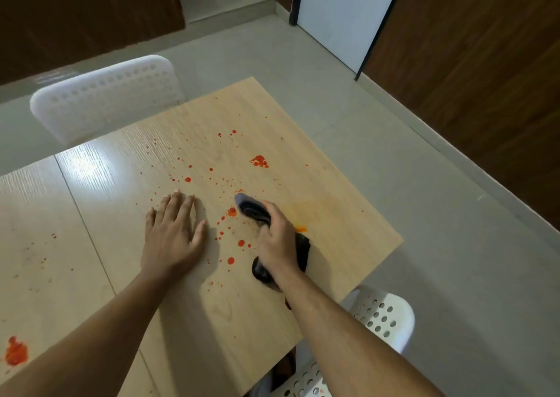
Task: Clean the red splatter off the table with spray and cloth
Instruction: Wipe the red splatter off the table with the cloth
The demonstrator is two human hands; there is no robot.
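Cloth [253,210], dark grey, bunched up, is sitting on the counter [333,190] toward its right edge, under the right hand [277,239]. That hand is gripping the wad from above, fingers curled round it; one end is poking out past the fingertips, another fold is trailing out by the wrist. Left hand [172,229] is lying flat on the counter just left of the cloth, fingers spread and straight, holding nothing, likely bracing.

Red splatter [259,161] is dotting the counter: a bigger blob toward the far right corner, small drops between the two hands, another big blob [15,355] at the near left edge. A faint orange smear [312,207] is showing right of the cloth.

Handling guess: cloth is looking soft, light and limp, probably damp, so it is needing a full-palm grip on the bunched middle with downward pressure; loose ends are likely dragging and smearing red. No spray bottle in view. White chairs [106,96] are standing at the far and near sides.
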